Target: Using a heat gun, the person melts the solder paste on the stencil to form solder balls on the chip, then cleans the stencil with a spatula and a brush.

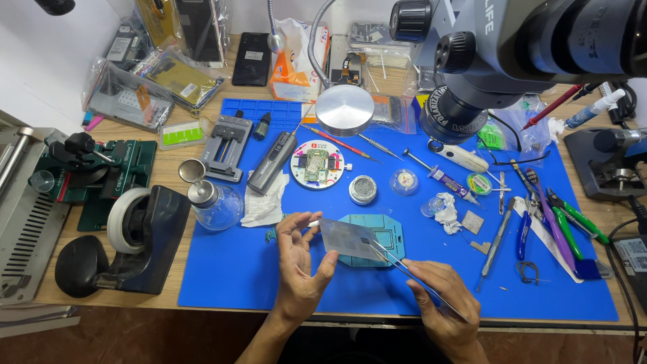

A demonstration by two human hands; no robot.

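Right now I am pinching a thin grey metal stencil [345, 238] in my left hand [300, 266], thumb on its near edge and fingers curled round the left edge, so the sheet sits tilted just above the teal holder block [383, 236] on the blue mat [229, 269]. My right hand [441, 296] is closed round a pair of fine tweezers [397, 264], whose tips reach up and left to a small dark chip [364, 240] on the stencil's right part. From this view I cannot tell whether the tips grip the chip or only touch it.

I judge the step in hand to be seating the chip against the stencil, lining it up with the fine holes. The next move calls for a very steady left hand, keeping the sheet level, while my right nudges the chip gently and does not let it slide off the edge.

Beyond my left hand lie a crumpled white tissue [261, 205] and a glass bottle [216, 202]; further off sits a round white dish with a green board [317, 164]. To the right of my right hand lie hand tools [546, 222].
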